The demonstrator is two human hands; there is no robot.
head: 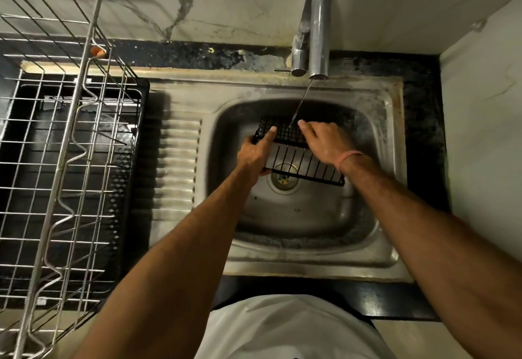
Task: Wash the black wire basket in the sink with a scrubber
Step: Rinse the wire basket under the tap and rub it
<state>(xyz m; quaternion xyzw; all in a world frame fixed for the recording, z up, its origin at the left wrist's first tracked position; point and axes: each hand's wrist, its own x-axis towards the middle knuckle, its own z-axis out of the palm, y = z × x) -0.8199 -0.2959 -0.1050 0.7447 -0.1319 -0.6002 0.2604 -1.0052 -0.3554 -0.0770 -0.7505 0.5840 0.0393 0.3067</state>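
Note:
A black wire basket (pixel 299 158) is held tilted over the steel sink (pixel 389 121), above the drain (pixel 283 179). My left hand (pixel 258 152) grips its left end, thumb on top and fingers curled underneath. On the basket's right side rests my right hand (pixel 324 142), fingers stretched over the wires. A thin stream of water (pixel 300 103) falls from the tap (pixel 317 34) onto the basket's far part. No scrubber shows in either hand.
A steel wire dish rack (pixel 65 144) stands on a black tray (pixel 141 138) at the left, beside the ribbed drainboard (pixel 178 161). Black stone counter (pixel 423 144) frames the sink; a marble wall rises behind and at the right.

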